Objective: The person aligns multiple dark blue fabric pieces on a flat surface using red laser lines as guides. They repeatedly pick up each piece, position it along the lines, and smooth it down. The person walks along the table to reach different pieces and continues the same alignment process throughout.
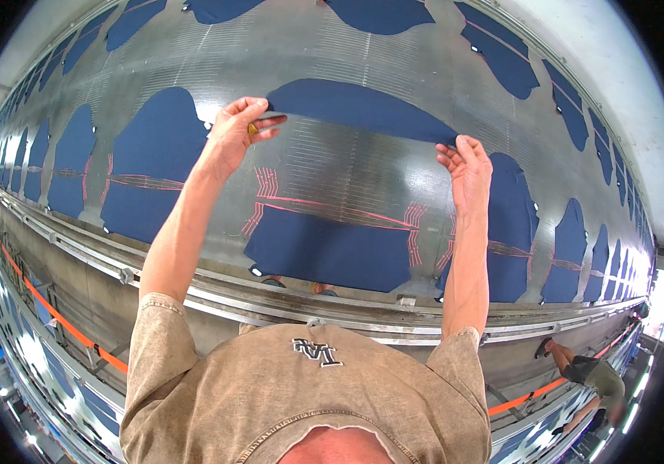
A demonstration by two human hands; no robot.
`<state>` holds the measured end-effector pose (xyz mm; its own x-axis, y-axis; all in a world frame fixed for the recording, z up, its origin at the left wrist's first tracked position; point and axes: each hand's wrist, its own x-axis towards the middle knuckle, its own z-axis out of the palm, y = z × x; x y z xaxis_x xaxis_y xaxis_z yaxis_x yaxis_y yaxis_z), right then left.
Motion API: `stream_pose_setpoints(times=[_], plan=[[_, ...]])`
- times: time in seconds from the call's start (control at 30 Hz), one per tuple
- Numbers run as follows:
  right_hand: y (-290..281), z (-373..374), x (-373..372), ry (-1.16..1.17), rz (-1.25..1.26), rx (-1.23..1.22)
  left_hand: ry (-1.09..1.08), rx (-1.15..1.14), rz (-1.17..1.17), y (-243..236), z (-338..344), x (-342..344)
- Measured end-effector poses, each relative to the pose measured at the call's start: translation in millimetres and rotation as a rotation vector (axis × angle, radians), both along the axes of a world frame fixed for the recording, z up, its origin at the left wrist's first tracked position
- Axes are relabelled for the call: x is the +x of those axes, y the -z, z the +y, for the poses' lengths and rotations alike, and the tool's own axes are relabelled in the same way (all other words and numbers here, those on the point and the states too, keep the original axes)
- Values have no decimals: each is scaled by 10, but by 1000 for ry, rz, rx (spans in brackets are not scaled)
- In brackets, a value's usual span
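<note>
Left fingers: left hand pinching a navy fabric panel by one corner, other fingers spread
Right fingers: right hand pinching the opposite corner
Panel: plain, arched far edge, stretched above the grey table
T-shirt: black-and-white chest lettering

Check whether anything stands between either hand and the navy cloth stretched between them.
Nothing visible does: the left hand and right hand each pinch one end of the navy cloth directly.
</note>
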<state>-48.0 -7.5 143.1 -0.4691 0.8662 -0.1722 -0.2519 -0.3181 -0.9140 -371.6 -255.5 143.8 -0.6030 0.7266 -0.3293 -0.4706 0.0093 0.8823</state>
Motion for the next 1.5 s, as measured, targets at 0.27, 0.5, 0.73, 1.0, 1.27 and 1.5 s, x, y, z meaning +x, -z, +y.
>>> stream_pose_setpoints(times=[0.27, 0.5, 0.73, 1.0, 1.27, 1.5], plan=[[663, -413, 277, -6, -175, -132, 11, -225, -77, 697, -366, 289], [880, -695, 482, -3, -260, -191, 55, -344, -33, 904, -641, 448], [939, -833, 600, 25, -282, -200, 70, -401, 1, 941, -746, 535], [889, -882, 685, 6, -222, -222, 60, -389, -64, 897, -781, 555], [446, 212, 10, -82, 48, -98, 148, 22, -108, 416, 191, -166], [-227, 685, -466, -46, 157, 74, 95, 277, 66, -227, 706, -425]])
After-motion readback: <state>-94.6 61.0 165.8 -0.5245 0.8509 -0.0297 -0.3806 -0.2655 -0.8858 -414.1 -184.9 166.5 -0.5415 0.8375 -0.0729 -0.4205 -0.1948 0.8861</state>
